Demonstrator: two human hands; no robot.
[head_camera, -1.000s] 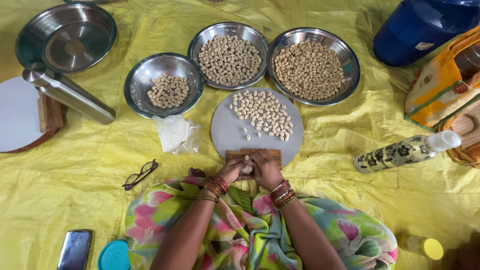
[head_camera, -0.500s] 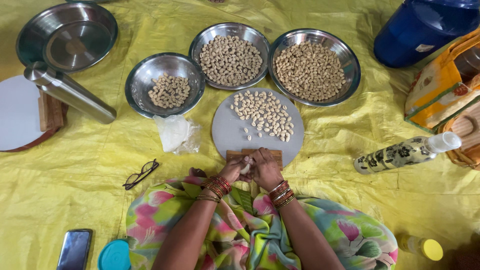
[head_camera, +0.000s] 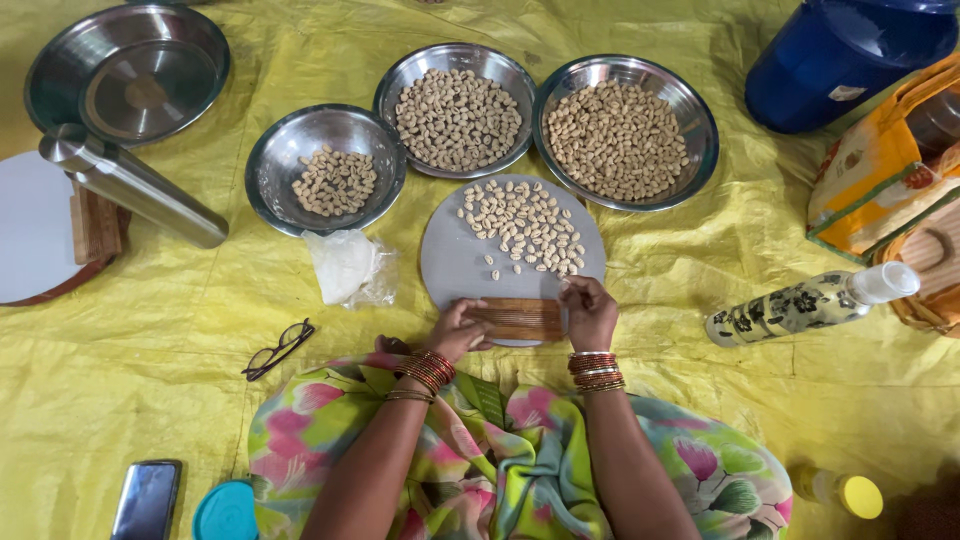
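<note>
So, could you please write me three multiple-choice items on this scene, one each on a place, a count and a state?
1. Where do the glasses lie?
A. in a bowl
B. on the yellow sheet, on the left
C. on the round board

2. How many steel bowls hold nuts?
A. one
B. three
C. five

3. What are the hands doing?
A. both at the wooden block
B. both in the air
C. both on the phone

Key: 1 B, they rest on bare sheet; 2 B, the big pan is empty; 3 A, left hand and right hand touch its ends.
</note>
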